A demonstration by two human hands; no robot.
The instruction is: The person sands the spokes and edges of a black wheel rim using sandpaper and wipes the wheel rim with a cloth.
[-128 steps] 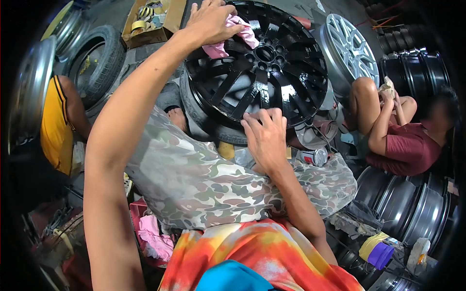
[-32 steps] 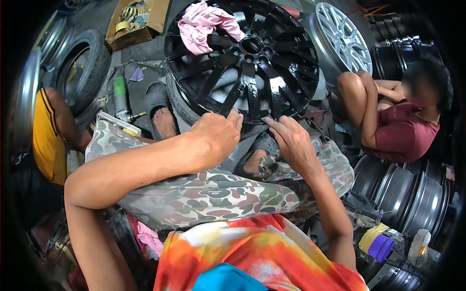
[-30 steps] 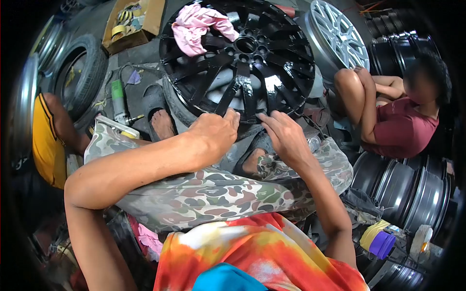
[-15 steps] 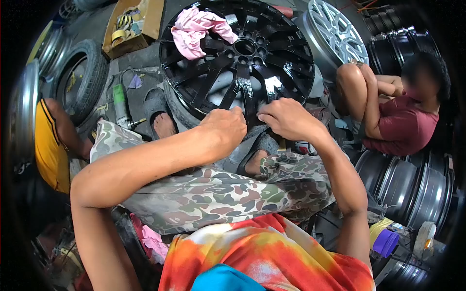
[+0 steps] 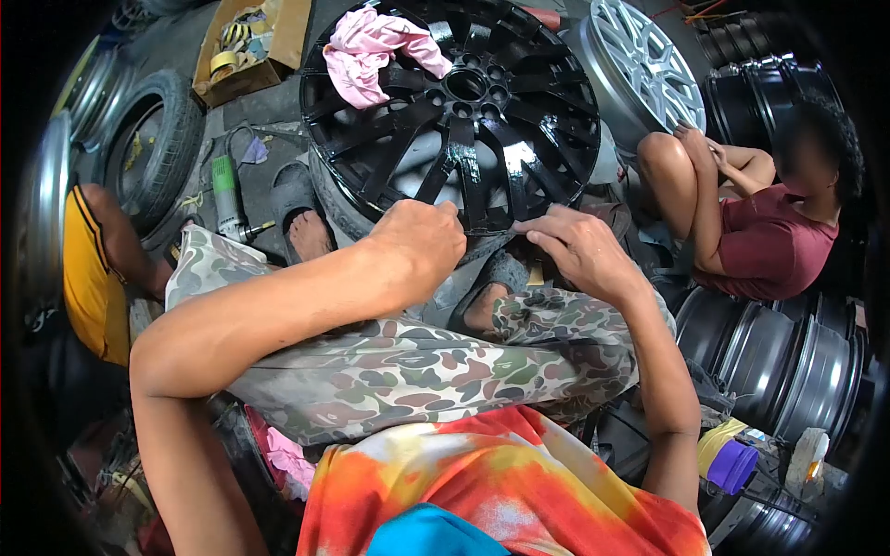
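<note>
A glossy black multi-spoke wheel rim lies face up in front of me, with a grey tyre partly visible beneath it. A crumpled pink cloth rests on its far left spokes. My left hand is closed at the rim's near edge, its fingers curled away from view; whatever they hold is hidden. To its right, my right hand has its fingers stretched toward the same edge, with the fingertips at the rim's lip. Nothing shows between its thumb and forefinger.
A silver wheel stands beyond the rim at the right, near a seated person in a maroon shirt. Black rims are stacked at right. A green angle grinder, a tyre and a cardboard box lie left, near another person's yellow garment.
My right hand has shifted right and slightly down, its fingers spreading from a tighter curl. The left hand stays nearly in place. The seated person's hands have moved slightly.
</note>
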